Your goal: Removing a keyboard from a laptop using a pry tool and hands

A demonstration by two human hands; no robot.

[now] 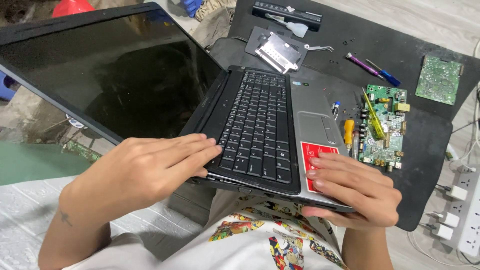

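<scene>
The left hand (150, 167) is held palm down, its fingers (197, 150) stretched out flat and close together, pointing to the right, with the forearm bare and a small dark mark seen near the wrist. The right hand (352, 187) is curled, fingers (325, 165) laid flat on top and the thumb tucked underneath in a pinching clasp.

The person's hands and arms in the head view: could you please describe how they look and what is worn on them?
Both the left hand and the right hand are bare, with no gloves, rings or watch visible. Both forearms are bare too, with no sleeves in view. The left forearm carries a small dark tattoo near the wrist. The fingernails are short and unpainted.
</scene>
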